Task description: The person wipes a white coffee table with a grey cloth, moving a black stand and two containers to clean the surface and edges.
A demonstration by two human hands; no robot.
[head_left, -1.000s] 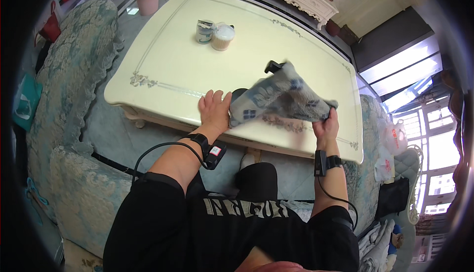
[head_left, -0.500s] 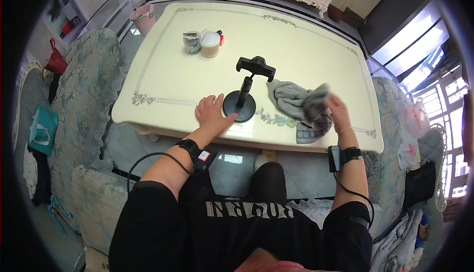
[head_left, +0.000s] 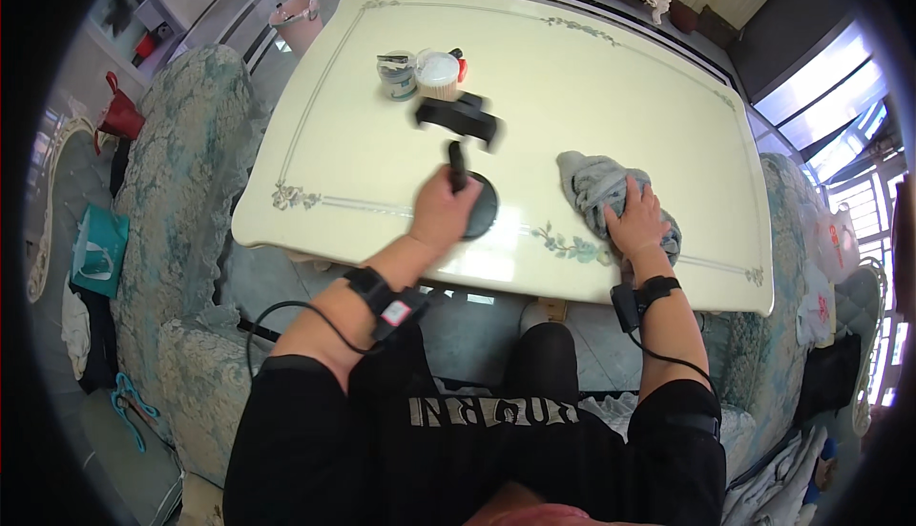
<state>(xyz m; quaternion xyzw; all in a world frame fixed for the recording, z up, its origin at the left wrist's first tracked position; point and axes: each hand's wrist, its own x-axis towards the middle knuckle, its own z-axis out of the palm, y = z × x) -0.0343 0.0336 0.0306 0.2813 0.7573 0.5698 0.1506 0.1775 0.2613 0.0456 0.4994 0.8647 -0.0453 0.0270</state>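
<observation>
My left hand (head_left: 443, 213) is closed around the stem of a black phone stand (head_left: 486, 207). The stand's round base lies beside my fingers, and its clamp head at the top is smeared by motion. Whether the base touches the table I cannot tell. To the right, a grey cloth (head_left: 587, 180) lies bunched on the cream table (head_left: 382, 168). My right hand (head_left: 637, 224) grips this cloth from above, its fingers bent over the folds; part of the cloth is hidden beneath the palm.
Beyond the stand are a jar (head_left: 396, 75), a clear tub of cotton swabs (head_left: 437, 75) and a small red item (head_left: 463, 70). Floral sofas (head_left: 186, 135) flank the table. A pink bin (head_left: 298, 24) stands past its far left corner.
My left hand has gone from resting beside the stand's base to gripping its stem, and the clamp head has shifted left. My right hand has moved onto the cloth, which is more bunched.
</observation>
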